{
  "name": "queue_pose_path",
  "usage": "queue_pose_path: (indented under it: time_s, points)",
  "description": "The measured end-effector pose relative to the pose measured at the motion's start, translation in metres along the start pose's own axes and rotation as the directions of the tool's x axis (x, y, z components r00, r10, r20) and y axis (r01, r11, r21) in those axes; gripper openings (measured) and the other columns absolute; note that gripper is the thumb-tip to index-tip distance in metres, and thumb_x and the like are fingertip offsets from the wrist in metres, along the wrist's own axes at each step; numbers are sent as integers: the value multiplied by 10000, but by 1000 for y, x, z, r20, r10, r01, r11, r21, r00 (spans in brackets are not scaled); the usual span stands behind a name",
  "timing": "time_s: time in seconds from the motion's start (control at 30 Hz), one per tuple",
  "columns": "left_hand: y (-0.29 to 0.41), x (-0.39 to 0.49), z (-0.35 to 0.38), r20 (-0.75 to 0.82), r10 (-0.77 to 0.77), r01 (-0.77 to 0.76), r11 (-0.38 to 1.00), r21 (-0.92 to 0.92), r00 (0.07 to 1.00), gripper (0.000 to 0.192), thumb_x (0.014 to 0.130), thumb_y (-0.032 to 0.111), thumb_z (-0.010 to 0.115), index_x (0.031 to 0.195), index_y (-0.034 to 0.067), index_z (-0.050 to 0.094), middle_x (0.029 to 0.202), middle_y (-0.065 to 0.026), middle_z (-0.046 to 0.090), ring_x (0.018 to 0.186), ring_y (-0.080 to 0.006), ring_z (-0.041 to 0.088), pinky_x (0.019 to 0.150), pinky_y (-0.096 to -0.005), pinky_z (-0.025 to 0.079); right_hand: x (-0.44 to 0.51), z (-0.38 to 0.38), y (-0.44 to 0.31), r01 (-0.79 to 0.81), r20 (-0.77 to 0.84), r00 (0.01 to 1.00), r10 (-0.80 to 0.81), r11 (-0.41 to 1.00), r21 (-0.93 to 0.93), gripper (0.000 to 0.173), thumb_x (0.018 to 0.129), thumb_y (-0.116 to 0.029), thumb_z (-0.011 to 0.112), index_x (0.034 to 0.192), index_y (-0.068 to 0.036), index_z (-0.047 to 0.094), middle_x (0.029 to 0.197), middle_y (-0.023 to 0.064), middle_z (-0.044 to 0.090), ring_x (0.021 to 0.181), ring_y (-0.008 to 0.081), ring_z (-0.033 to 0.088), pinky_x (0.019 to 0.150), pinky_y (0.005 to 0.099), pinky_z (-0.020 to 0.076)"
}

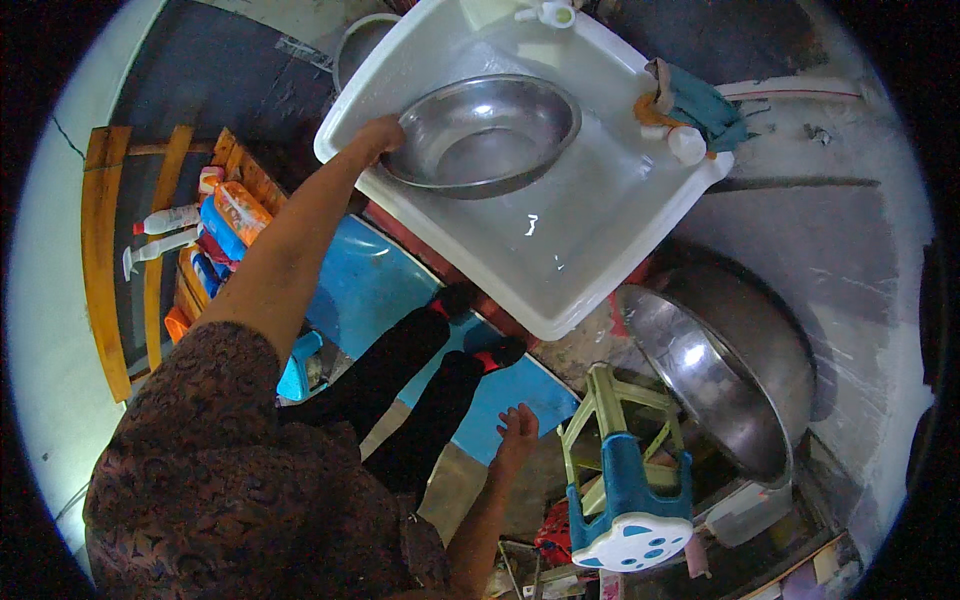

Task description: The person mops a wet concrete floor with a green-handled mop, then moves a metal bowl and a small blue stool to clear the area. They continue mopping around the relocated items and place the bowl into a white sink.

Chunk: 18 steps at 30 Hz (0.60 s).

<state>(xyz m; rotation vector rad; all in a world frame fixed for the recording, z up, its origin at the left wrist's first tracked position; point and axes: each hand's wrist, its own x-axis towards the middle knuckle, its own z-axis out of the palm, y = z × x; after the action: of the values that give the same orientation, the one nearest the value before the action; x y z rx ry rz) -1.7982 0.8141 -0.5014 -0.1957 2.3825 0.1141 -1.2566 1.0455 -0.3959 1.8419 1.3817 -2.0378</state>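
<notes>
My left hand [382, 139] grips the left rim of a shallow stainless steel basin [491, 154]. The basin is tilted inside a white sink [480, 247], and its inside faces up towards me. Where its underside meets the sink cannot be made out. Low in front of me, my right hand [517, 431] hangs in the air with its fingers apart and slightly curled, holding nothing. Nearest to it is a small stool with blue legs and a white animal-face seat [634, 540], against a pale green stool frame [606, 401].
A larger steel basin [712, 375] leans on its side at the right. A teal cloth [697, 105] and a white-capped container [684, 144] lie at the sink's right edge. Bottles [171, 220] fill a wooden rack [105, 262] on the left. A blue mat [360, 270] lies underfoot.
</notes>
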Motion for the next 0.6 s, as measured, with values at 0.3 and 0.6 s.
queue_pose_path:
  time_s: [0.3, 0.6]
  points:
    - [36, -31, -2, 28, -61, 64, 990, -125, 998, 383, 786, 85, 430, 1140, -1, 547, 997, -261, 608, 835, -405, 634, 608, -505, 528, 5, 4, 5, -33, 15, 999, 33, 999, -26, 329, 843, -198, 610, 1115, -32, 528, 1021, 89, 571, 868, 189, 587, 717, 327, 462]
    - [-6, 18, 11, -76, 61, -61, 998, -3, 995, 373, 744, 86, 444, 1077, -13, 580, 972, -234, 624, 789, -362, 651, 589, -460, 529, 17, 13, 7, 11, 18, 1000, -12, 1000, 16, 337, 824, -194, 658, 1094, -17, 560, 1011, 95, 603, 806, 200, 615, 630, 304, 482]
